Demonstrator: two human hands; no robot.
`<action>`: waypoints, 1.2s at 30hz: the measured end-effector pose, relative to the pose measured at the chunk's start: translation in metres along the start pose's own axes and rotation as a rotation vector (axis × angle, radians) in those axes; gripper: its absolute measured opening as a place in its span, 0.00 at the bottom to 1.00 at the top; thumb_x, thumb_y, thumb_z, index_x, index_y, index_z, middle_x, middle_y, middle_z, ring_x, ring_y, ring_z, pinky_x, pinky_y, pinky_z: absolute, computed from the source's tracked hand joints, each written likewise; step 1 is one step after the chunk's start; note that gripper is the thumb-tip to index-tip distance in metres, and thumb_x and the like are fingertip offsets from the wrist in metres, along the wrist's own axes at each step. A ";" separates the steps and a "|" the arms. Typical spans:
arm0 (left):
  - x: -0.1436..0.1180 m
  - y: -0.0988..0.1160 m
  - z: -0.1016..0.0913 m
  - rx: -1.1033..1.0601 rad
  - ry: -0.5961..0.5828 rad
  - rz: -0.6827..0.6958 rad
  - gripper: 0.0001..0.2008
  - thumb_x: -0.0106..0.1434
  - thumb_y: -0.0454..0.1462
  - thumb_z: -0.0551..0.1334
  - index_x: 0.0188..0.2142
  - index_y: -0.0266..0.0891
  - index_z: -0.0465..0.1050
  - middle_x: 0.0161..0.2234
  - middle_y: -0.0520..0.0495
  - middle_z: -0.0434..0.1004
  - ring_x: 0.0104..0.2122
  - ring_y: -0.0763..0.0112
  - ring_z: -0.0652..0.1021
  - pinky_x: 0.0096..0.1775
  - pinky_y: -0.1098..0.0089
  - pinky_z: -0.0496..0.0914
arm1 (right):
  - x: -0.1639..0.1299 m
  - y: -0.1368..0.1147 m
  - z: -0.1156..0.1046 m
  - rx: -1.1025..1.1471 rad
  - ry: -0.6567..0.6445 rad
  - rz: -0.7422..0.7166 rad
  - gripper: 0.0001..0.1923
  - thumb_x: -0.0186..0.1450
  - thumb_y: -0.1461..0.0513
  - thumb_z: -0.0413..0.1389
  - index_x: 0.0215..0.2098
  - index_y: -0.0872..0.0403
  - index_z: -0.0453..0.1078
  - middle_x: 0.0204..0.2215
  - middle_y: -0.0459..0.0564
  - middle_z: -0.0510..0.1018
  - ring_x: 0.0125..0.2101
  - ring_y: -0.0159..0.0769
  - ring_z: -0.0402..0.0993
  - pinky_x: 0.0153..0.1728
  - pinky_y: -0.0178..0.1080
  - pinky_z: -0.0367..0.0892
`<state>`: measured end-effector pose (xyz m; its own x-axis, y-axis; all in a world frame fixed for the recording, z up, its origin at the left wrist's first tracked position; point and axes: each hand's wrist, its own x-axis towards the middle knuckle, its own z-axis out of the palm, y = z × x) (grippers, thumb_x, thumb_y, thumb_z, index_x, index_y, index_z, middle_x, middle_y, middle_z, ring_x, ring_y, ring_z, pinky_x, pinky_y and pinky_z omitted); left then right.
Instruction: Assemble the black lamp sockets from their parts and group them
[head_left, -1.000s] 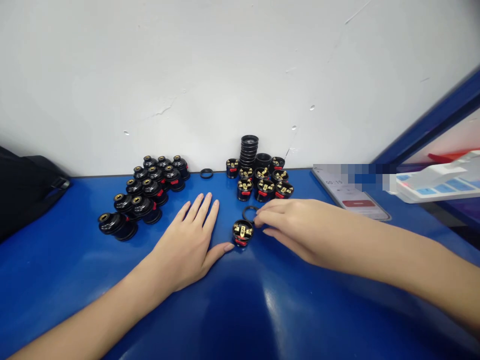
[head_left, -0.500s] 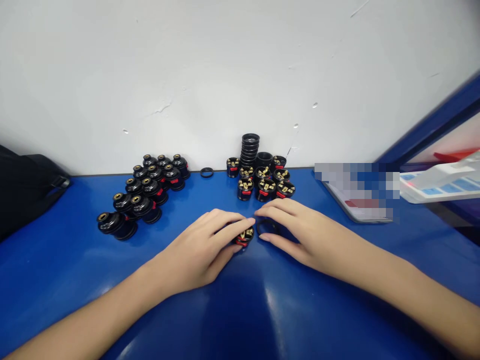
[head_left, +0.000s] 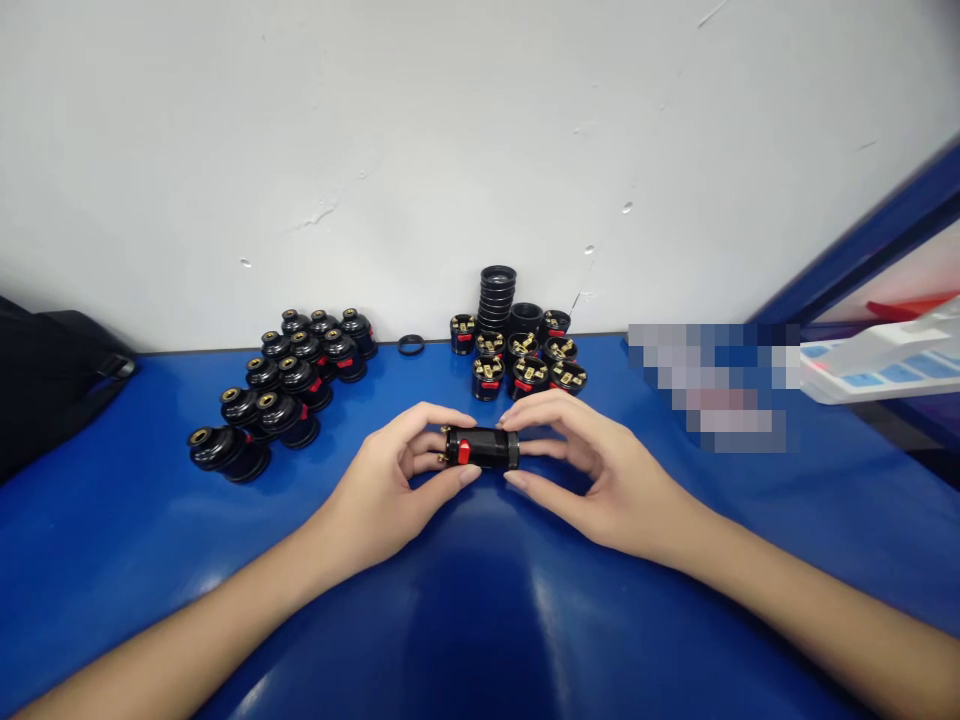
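head view: since half a second ago, the black socket [head_left: 487, 449] has tipped from upright onto its side, and both hands have closed in around it. it lies crosswise between them, near the middle of the blue table [head_left: 375, 650]; whether it is raised off the surface cannot be told. left hand [head_left: 375, 495]: half curled, thumb below and index finger above, holding the end with the gold contacts [head_left: 443, 458]. red tab [head_left: 464, 452] faces the camera. right hand [head_left: 634, 490]: similarly curved, thumb and fingertips about the dark ring [head_left: 513, 450] at the socket's other end; how far the ring is seated cannot be told.

beyond, at left: capped sockets [head_left: 282, 418] with gold holes on top, in slanting rows. loose black ring [head_left: 411, 345] lies by the white wall [head_left: 375, 150]. further right, open sockets [head_left: 530, 378] stand contacts up, in front of a stack of black rings [head_left: 497, 300]. black bag [head_left: 52, 390] at far left; white-and-blue object [head_left: 885, 374] at far right.
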<state>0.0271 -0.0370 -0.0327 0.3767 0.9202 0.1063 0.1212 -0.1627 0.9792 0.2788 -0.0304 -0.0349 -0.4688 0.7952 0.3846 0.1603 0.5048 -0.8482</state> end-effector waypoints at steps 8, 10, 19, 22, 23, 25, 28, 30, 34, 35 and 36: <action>0.001 0.004 0.003 -0.193 0.037 -0.205 0.21 0.65 0.43 0.76 0.52 0.37 0.76 0.38 0.47 0.88 0.37 0.71 0.89 0.41 0.77 0.81 | -0.001 0.006 -0.001 -0.117 0.036 -0.168 0.17 0.70 0.70 0.65 0.54 0.49 0.75 0.52 0.54 0.77 0.51 0.41 0.84 0.52 0.46 0.85; 0.002 0.005 0.004 -0.231 0.049 -0.221 0.22 0.64 0.46 0.77 0.50 0.36 0.77 0.40 0.46 0.89 0.38 0.68 0.90 0.44 0.74 0.83 | 0.000 0.006 -0.001 -0.211 0.049 -0.234 0.18 0.69 0.71 0.65 0.54 0.49 0.76 0.50 0.54 0.79 0.49 0.41 0.84 0.49 0.43 0.85; 0.003 0.010 0.005 -0.212 0.017 -0.240 0.23 0.62 0.52 0.77 0.42 0.35 0.80 0.29 0.49 0.87 0.29 0.72 0.88 0.36 0.78 0.82 | 0.001 0.008 0.000 -0.338 0.087 -0.430 0.21 0.65 0.74 0.66 0.53 0.52 0.76 0.47 0.56 0.81 0.45 0.39 0.84 0.47 0.41 0.81; 0.004 0.008 0.004 -0.171 -0.014 -0.267 0.26 0.63 0.57 0.74 0.38 0.34 0.78 0.26 0.49 0.85 0.24 0.71 0.86 0.29 0.77 0.80 | 0.000 0.009 0.001 -0.363 0.087 -0.454 0.21 0.65 0.74 0.66 0.53 0.52 0.76 0.47 0.56 0.82 0.44 0.40 0.85 0.45 0.41 0.81; 0.005 0.007 0.004 -0.163 -0.023 -0.273 0.27 0.63 0.58 0.73 0.36 0.35 0.78 0.25 0.49 0.84 0.23 0.70 0.85 0.27 0.77 0.80 | 0.000 0.009 0.001 -0.367 0.089 -0.457 0.21 0.65 0.74 0.66 0.53 0.52 0.76 0.47 0.56 0.82 0.44 0.40 0.85 0.44 0.40 0.81; 0.005 0.005 0.004 -0.142 -0.036 -0.268 0.27 0.64 0.59 0.72 0.35 0.35 0.76 0.26 0.49 0.84 0.22 0.69 0.85 0.25 0.75 0.79 | 0.000 0.009 0.001 -0.362 0.087 -0.458 0.21 0.64 0.74 0.67 0.53 0.52 0.76 0.46 0.56 0.82 0.42 0.39 0.85 0.43 0.40 0.82; 0.004 0.001 0.004 -0.088 -0.045 -0.210 0.22 0.67 0.53 0.72 0.40 0.36 0.77 0.27 0.48 0.85 0.25 0.70 0.86 0.30 0.75 0.80 | 0.001 0.009 0.001 -0.325 0.080 -0.422 0.21 0.62 0.72 0.70 0.51 0.52 0.77 0.44 0.54 0.83 0.41 0.39 0.85 0.43 0.40 0.82; 0.002 -0.001 0.003 -0.050 -0.049 -0.154 0.18 0.68 0.49 0.73 0.44 0.36 0.78 0.30 0.48 0.86 0.29 0.70 0.87 0.34 0.75 0.80 | 0.001 0.009 0.001 -0.265 0.076 -0.357 0.19 0.61 0.71 0.70 0.49 0.53 0.78 0.42 0.52 0.83 0.39 0.38 0.85 0.41 0.39 0.83; 0.000 -0.006 0.002 0.051 -0.031 0.046 0.15 0.65 0.40 0.76 0.48 0.39 0.79 0.41 0.46 0.87 0.38 0.68 0.87 0.42 0.69 0.83 | 0.001 0.009 0.001 -0.110 0.069 -0.185 0.18 0.58 0.71 0.71 0.46 0.56 0.80 0.40 0.51 0.81 0.37 0.36 0.87 0.42 0.37 0.87; 0.000 -0.008 0.002 0.097 -0.015 0.134 0.15 0.64 0.38 0.77 0.48 0.40 0.79 0.43 0.46 0.86 0.40 0.68 0.87 0.44 0.68 0.83 | 0.002 0.009 0.002 -0.076 0.068 -0.147 0.18 0.57 0.71 0.71 0.45 0.56 0.80 0.39 0.50 0.81 0.37 0.37 0.87 0.42 0.36 0.87; 0.001 -0.010 0.002 0.160 0.003 0.236 0.15 0.64 0.36 0.77 0.47 0.40 0.78 0.44 0.46 0.85 0.42 0.67 0.87 0.46 0.67 0.83 | 0.002 0.009 0.002 -0.044 0.067 -0.110 0.18 0.56 0.70 0.72 0.45 0.56 0.81 0.39 0.50 0.82 0.37 0.37 0.88 0.43 0.36 0.87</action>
<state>0.0284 -0.0353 -0.0423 0.4091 0.8510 0.3292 0.1740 -0.4269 0.8874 0.2775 -0.0248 -0.0420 -0.4268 0.7542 0.4991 0.1495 0.6031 -0.7835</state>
